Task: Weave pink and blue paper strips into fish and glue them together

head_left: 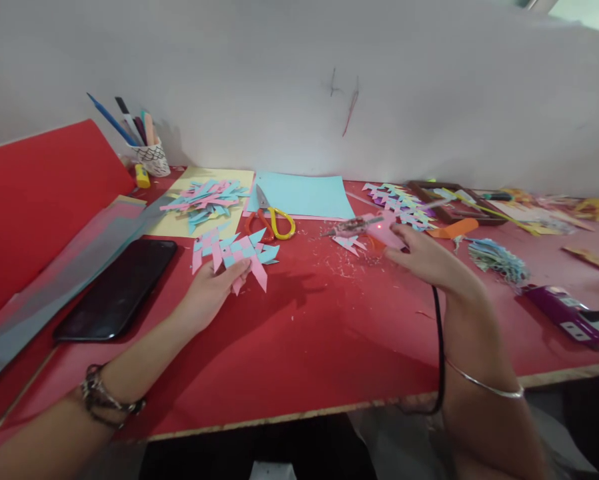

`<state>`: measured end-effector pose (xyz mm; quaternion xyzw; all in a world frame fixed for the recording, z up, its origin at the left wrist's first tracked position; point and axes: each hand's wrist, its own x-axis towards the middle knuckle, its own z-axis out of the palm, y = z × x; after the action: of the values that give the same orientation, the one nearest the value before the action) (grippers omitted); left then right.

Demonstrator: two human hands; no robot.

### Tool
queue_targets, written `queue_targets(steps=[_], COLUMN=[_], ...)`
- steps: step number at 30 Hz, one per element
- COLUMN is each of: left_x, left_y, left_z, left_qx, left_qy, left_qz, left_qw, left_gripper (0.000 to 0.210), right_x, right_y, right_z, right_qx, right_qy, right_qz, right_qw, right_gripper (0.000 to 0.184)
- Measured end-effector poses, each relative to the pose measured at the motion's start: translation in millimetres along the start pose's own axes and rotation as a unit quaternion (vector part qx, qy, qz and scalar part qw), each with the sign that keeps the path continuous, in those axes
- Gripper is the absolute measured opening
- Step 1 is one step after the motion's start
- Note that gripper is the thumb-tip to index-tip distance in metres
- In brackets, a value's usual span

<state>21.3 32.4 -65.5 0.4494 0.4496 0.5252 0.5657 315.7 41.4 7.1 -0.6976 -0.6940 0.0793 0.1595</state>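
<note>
Between the thumb and fingers of my left hand (214, 290) is a woven paper strip (239, 252) of folded pink and blue pieces with pointed ends. My right hand (424, 257) is closed around a pink glue gun (384, 230), its nozzle pointing left and a small red light glowing on its side. A black cord (438, 347) hangs below that hand. Under the glue gun lies a small pink and blue folded paper piece (349, 245) among white scraps. Scissors (279, 223) with red and yellow handles rest just behind the woven strip.
A heap of folded paper pieces (209, 200) lies on a yellow sheet (179, 228). Blue paper (304, 193) is by the wall. A phone (119, 290) lies left, near a pen cup (152, 159). Right are a zigzag paper chain (399, 203), a frame (459, 203) and a purple power strip (569, 313).
</note>
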Motion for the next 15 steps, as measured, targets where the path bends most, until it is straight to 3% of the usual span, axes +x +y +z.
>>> queue_targets(steps=[4,9,12,15], left_x=[0,1,2,2], left_y=[5,6,4,4], left_z=[3.5,1.9,-0.3,-1.3], left_qx=[-0.052,-0.096,-0.128,-0.159], left_qy=[0.039,0.041,0.036,0.022], left_qz=[-0.046,-0.061,-0.076,-0.083], left_qw=[0.997,0.993,0.988,0.983], left_gripper=[0.04,0.045,0.043,0.034], right_x=[9,11,7,1], right_y=[-11,-31,-40,-46], right_z=[14,32,40,46], right_qx=[0.112,0.345,0.386,0.35], right_qy=[0.125,0.126,0.134,0.188], right_qz=[0.008,0.031,-0.014,-0.04], right_qw=[0.986,0.929,0.913,0.917], right_gripper=[0.017,0.019,0.02,0.022])
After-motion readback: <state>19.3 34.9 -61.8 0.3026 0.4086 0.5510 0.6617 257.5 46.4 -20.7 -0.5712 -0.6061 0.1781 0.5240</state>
